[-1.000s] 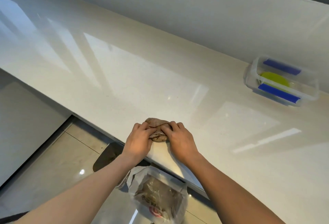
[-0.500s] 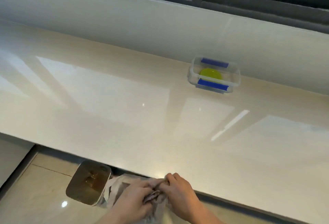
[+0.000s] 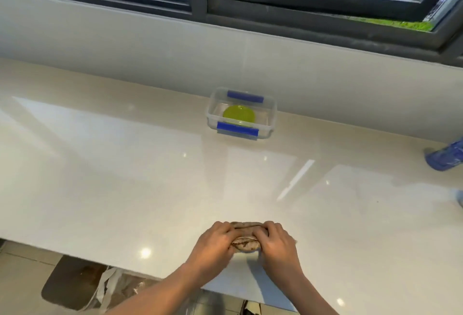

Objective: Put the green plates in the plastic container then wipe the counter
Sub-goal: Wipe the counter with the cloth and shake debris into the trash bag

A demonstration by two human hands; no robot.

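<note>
- Left hand [image 3: 213,244]: its fingers [image 3: 223,229] curl around the left end of a bunched brown cloth [image 3: 245,238] on the desk [image 3: 125,177].
- Right hand [image 3: 278,244]: its fingers grip the right end.
- Plastic container [image 3: 241,114], well beyond, holds green plates [image 3: 239,113].

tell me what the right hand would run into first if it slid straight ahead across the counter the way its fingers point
Probably nothing soon. The right hand, pressing the cloth, points up-left over bare counter; the plastic container seems to lie just right of that line, though depth is unclear.

Open counter [image 3: 125,177] ahead, plastic container [image 3: 241,114] against back wall, blue bottle [image 3: 447,155] far right
</note>
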